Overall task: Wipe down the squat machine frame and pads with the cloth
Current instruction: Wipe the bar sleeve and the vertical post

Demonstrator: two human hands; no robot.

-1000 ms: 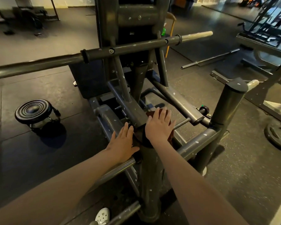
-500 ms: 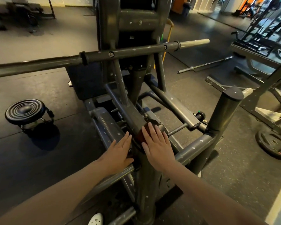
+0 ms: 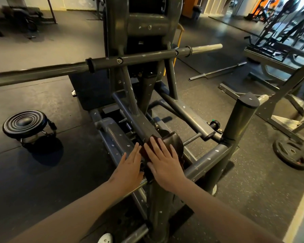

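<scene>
Down at the near end of the squat machine frame (image 3: 209,156), from the head view, the right hand (image 3: 165,163) lies flat, fingers spread, pressing the dark reddish cloth (image 3: 174,142) onto the joint where the sloping beam meets the near post. The left hand (image 3: 130,168), fingers straight and holding nothing, rests on the frame just beside it. I'd judge the job partway at best: the long crossbar (image 3: 42,72), the tall upright (image 3: 240,120) and the pads, which I can't make out, probably remain.
</scene>
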